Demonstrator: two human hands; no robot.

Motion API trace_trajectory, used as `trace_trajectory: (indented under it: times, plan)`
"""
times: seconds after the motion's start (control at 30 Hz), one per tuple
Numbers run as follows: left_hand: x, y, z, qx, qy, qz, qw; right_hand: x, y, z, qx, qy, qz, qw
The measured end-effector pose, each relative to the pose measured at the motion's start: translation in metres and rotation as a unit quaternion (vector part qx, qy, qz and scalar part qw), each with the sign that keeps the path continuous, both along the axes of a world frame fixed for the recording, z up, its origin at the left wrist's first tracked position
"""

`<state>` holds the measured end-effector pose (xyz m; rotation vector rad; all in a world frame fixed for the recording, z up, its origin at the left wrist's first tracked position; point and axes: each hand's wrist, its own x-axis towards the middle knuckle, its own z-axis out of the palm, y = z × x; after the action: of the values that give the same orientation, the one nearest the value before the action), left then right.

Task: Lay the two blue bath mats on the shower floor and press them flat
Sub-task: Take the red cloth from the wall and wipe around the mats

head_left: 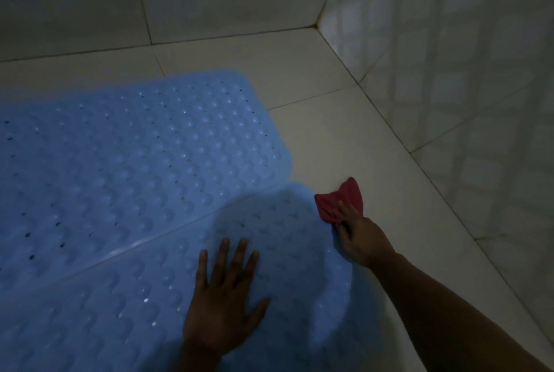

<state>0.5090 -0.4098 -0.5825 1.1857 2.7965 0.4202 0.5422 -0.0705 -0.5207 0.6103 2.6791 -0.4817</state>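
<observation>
So the pale tiled shower floor (344, 143) is being taken up mostly by blue here, with the tiled walls (449, 41) closing it in at the back and on the right. It's pretty dim, so fine detail is being lost.

The far bath mat (135, 143) is being shown lying flat on the tiles, bumpy side up, its rounded corner reaching toward the back wall. The near bath mat (120, 311) is being laid right alongside it; the two long edges are meeting along a diagonal seam, touching or maybe slightly overlapping, can't really be told which.

The left hand (223, 302) is being pressed palm-down on the near mat, fingers (242, 254) spread wide and released, nothing being gripped. The mat is lying straight under the palm and fingertips, with the seam just beyond them.

The right hand (362, 238) is being held at the near mat's right-hand corner, where blue is giving way to bare tile. Its fingers are being closed around a small red cloth (341, 197), which is sticking out past the fingertips onto the floor, just beside the mat's edge. Whether the mat's edge is also being pinched by that hand can't be made out.
</observation>
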Motion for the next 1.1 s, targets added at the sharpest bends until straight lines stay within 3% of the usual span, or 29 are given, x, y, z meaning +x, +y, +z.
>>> trace_trajectory:
  times: [0.2, 0.4, 0.57, 0.73, 0.83, 0.97, 1.1]
  plan:
    - [0.000, 0.002, 0.003, 0.013, 0.018, 0.003, 1.000, 0.091, 0.008, -0.002, -0.008, -0.003, -0.031, 0.999]
    - [0.000, 0.005, 0.002, 0.003, 0.025, 0.012, 1.000, 0.186, -0.006, -0.004, -0.013, -0.051, -0.130, 0.990]
    - [-0.001, 0.008, 0.002, 0.017, 0.027, 0.006, 0.999, 0.250, -0.051, -0.007, -0.025, -0.045, -0.173, 0.984]
    - [0.007, 0.005, -0.004, -0.022, 0.012, 0.005, 1.000, 0.303, -0.130, -0.041, 0.023, -0.010, -0.108, 0.994]
    - [0.004, 0.011, 0.006, 0.002, -0.053, 0.044, 0.998, 0.301, -0.158, -0.048, 0.030, -0.029, -0.085, 0.995]
    - [0.041, -0.025, 0.019, 0.081, -0.058, 0.179, 0.979, 0.314, -0.205, -0.041, 0.031, -0.016, 0.011, 0.999]
    - [0.110, -0.114, 0.023, 0.016, -0.051, 0.297, 0.953, 0.329, -0.238, -0.052, 0.051, 0.045, 0.162, 0.985]
